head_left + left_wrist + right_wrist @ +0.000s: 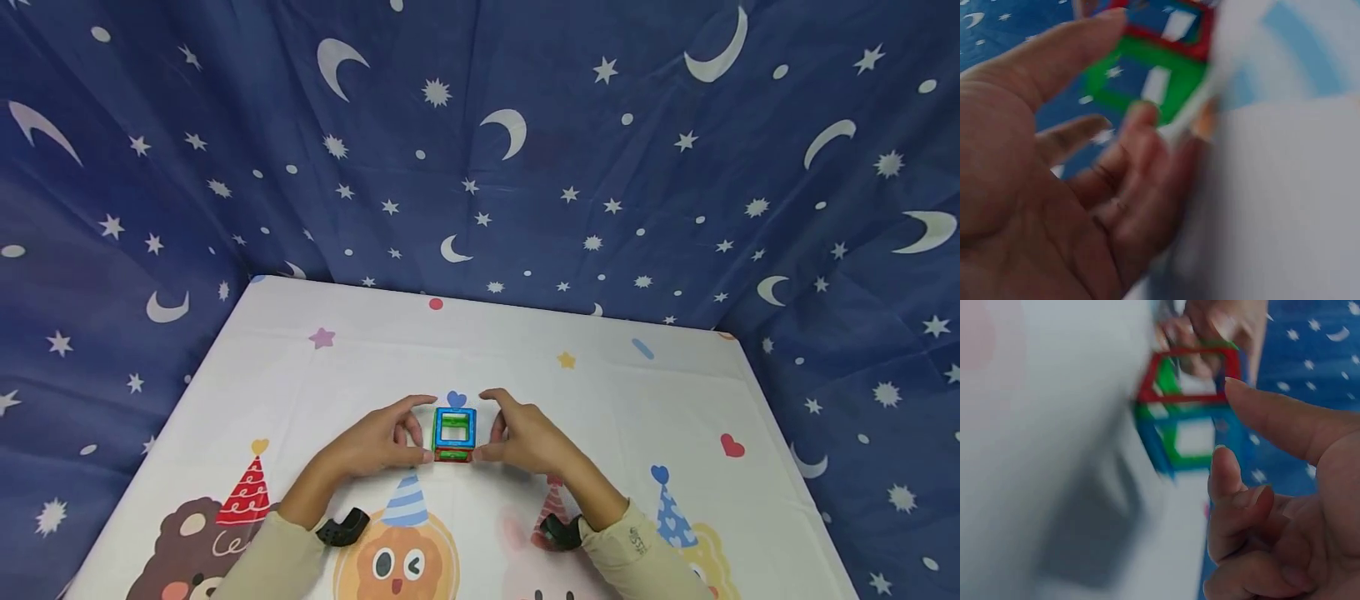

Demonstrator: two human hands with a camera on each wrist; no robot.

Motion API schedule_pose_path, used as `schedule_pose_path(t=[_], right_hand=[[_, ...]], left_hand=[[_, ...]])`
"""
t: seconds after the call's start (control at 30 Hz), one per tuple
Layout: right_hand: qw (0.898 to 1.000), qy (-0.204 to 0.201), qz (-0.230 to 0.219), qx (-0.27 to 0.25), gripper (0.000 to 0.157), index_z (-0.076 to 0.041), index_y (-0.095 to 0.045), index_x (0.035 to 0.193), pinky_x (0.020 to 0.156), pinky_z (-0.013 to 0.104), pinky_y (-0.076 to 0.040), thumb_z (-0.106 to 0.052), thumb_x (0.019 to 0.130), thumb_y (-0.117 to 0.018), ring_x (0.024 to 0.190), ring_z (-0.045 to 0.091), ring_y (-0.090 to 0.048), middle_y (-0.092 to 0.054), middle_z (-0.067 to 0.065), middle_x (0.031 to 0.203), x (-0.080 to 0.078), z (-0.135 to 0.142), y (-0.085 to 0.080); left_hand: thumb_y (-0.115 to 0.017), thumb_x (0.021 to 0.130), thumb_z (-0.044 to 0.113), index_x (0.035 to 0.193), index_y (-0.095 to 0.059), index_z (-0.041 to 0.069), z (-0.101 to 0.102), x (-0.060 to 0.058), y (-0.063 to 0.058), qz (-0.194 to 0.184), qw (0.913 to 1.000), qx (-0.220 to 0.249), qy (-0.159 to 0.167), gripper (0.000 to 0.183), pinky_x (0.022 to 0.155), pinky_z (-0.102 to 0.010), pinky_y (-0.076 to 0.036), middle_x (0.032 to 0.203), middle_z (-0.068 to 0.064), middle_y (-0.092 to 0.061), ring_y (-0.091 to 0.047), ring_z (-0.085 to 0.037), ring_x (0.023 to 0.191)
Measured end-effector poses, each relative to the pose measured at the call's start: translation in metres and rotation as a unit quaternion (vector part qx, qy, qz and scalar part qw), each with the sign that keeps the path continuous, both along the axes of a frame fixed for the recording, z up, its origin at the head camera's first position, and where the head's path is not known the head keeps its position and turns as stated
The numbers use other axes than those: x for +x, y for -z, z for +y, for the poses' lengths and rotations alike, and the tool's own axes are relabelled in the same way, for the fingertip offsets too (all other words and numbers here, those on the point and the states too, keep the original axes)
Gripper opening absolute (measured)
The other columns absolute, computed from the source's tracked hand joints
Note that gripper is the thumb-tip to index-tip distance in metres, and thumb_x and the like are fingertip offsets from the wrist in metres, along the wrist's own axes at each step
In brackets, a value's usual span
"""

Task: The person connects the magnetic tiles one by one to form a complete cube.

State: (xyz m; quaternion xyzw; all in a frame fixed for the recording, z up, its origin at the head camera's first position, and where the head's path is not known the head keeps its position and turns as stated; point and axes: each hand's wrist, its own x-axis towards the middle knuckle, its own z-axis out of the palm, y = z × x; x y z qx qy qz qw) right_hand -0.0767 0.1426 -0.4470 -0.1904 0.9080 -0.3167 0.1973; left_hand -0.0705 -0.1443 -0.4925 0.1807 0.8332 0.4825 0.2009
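A small cube of see-through magnetic tiles (pixel 455 446) stands on the white tablecloth, between the two hands. Its upper face is blue, its near face red, and green frames show on other sides. My left hand (pixel 382 437) is at its left, thumb tip right at the near lower corner, index finger reaching past the far corner. Mirroring it on the right, my right hand (pixel 528 437) has its thumb tip at the near right corner. In the left wrist view, a green frame (pixel 1107 97) faces the palm. In the right wrist view, the thumb tip overlaps the red frame (pixel 1182 398).
The tablecloth (pixel 517 350) carries printed animals, hearts and stars. Dark blue curtains (pixel 480 217) with moons and stars enclose the back and both sides. Black wrist straps (pixel 343 527) sit at the sleeve cuffs.
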Motion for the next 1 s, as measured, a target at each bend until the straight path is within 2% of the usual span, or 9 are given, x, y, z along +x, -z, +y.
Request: schedule_pose_path(t=[0.1, 0.2, 0.3, 0.43, 0.5, 0.6, 0.73, 0.87, 1.0], right_hand=[[0.999, 0.034, 0.013, -0.007, 0.086, -0.014, -0.040, 0.151, 0.060, 0.029, -0.047, -0.026, 0.080, -0.088, 0.069, 0.016, -0.057, -0.063, -0.004, 0.088, -0.003, 0.022, -0.016], [0.997, 0.053, 0.063, 0.002, 0.084, -0.015, -0.040, 0.151, 0.068, 0.033, -0.051, -0.025, 0.082, -0.087, 0.083, 0.022, -0.062, -0.065, 0.000, 0.101, -0.006, 0.048, -0.031], [0.985, 0.064, 0.159, 0.026, 0.077, -0.013, -0.042, 0.151, 0.088, 0.046, -0.054, -0.028, 0.087, -0.082, 0.109, 0.030, -0.063, -0.066, 0.007, 0.121, -0.008, 0.075, -0.043], [0.944, 0.092, 0.305, 0.080, 0.072, -0.010, -0.043, 0.152, 0.106, 0.066, -0.039, -0.034, 0.093, -0.076, 0.140, 0.039, -0.046, -0.054, 0.017, 0.147, -0.012, 0.109, -0.052], [0.926, 0.112, 0.342, 0.113, 0.074, -0.012, -0.041, 0.155, 0.109, 0.074, -0.028, -0.040, 0.094, -0.072, 0.150, 0.040, -0.032, -0.045, 0.016, 0.157, -0.014, 0.125, -0.053], [0.912, 0.137, 0.352, 0.161, 0.080, -0.020, -0.034, 0.160, 0.110, 0.082, -0.010, -0.052, 0.095, -0.066, 0.159, 0.037, -0.012, -0.032, 0.011, 0.166, -0.015, 0.143, -0.055], [0.907, 0.150, 0.335, 0.207, 0.087, -0.027, -0.026, 0.163, 0.106, 0.084, 0.014, -0.067, 0.092, -0.058, 0.159, 0.035, 0.009, -0.018, 0.007, 0.171, -0.015, 0.159, -0.051], [0.905, 0.149, 0.314, 0.245, 0.095, -0.030, -0.017, 0.164, 0.099, 0.086, 0.019, -0.075, 0.089, -0.054, 0.156, 0.039, 0.019, -0.009, 0.007, 0.173, -0.015, 0.166, -0.042], [0.906, 0.152, 0.302, 0.256, 0.099, -0.031, -0.013, 0.165, 0.097, 0.087, 0.019, -0.078, 0.087, -0.052, 0.154, 0.042, 0.022, -0.001, 0.004, 0.173, -0.014, 0.168, -0.036]], left_hand=[[-0.083, 0.085, 0.038, 0.153, -0.043, 0.016, -0.020, 0.000, -0.018, 0.048, 0.9971, -0.040, -0.044, 0.082, 0.080, -0.033, -0.050, 0.109, -0.006, -0.064, -0.061, -0.019, 0.090], [-0.082, 0.087, 0.036, 0.152, -0.044, 0.013, -0.048, 0.000, -0.042, 0.114, 0.9852, -0.070, -0.108, 0.079, 0.093, -0.048, -0.050, 0.123, -0.014, -0.062, -0.060, -0.032, 0.112], [-0.079, 0.090, 0.034, 0.151, -0.046, 0.012, -0.077, 0.000, -0.062, 0.201, 0.9582, -0.105, -0.174, 0.073, 0.102, -0.062, -0.041, 0.140, -0.020, -0.053, -0.048, -0.042, 0.130], [-0.070, 0.096, 0.036, 0.156, -0.041, 0.014, -0.114, -0.001, -0.074, 0.293, 0.9123, -0.156, -0.239, 0.069, 0.106, -0.076, -0.025, 0.156, -0.025, -0.036, -0.027, -0.051, 0.144], [-0.063, 0.099, 0.041, 0.160, -0.033, 0.018, -0.130, 0.000, -0.076, 0.303, 0.8990, -0.190, -0.253, 0.072, 0.109, -0.081, -0.013, 0.164, -0.025, -0.024, -0.013, -0.051, 0.152], [-0.054, 0.101, 0.052, 0.164, -0.020, 0.026, -0.150, 0.003, -0.076, 0.279, 0.8909, -0.254, -0.252, 0.077, 0.107, -0.084, 0.007, 0.171, -0.018, -0.004, 0.011, -0.047, 0.156], [-0.048, 0.099, 0.064, 0.165, -0.012, 0.033, -0.168, 0.008, -0.073, 0.242, 0.8814, -0.333, -0.232, 0.082, 0.097, -0.084, 0.025, 0.172, -0.011, 0.013, 0.030, -0.045, 0.151], [-0.050, 0.094, 0.071, 0.164, -0.012, 0.035, -0.175, 0.013, -0.067, 0.231, 0.8722, -0.372, -0.219, 0.087, 0.090, -0.082, 0.030, 0.170, -0.012, 0.016, 0.033, -0.048, 0.147], [-0.053, 0.091, 0.075, 0.164, -0.011, 0.036, -0.179, 0.016, -0.063, 0.226, 0.8682, -0.384, -0.218, 0.093, 0.089, -0.081, 0.032, 0.170, -0.015, 0.017, 0.032, -0.051, 0.146]])
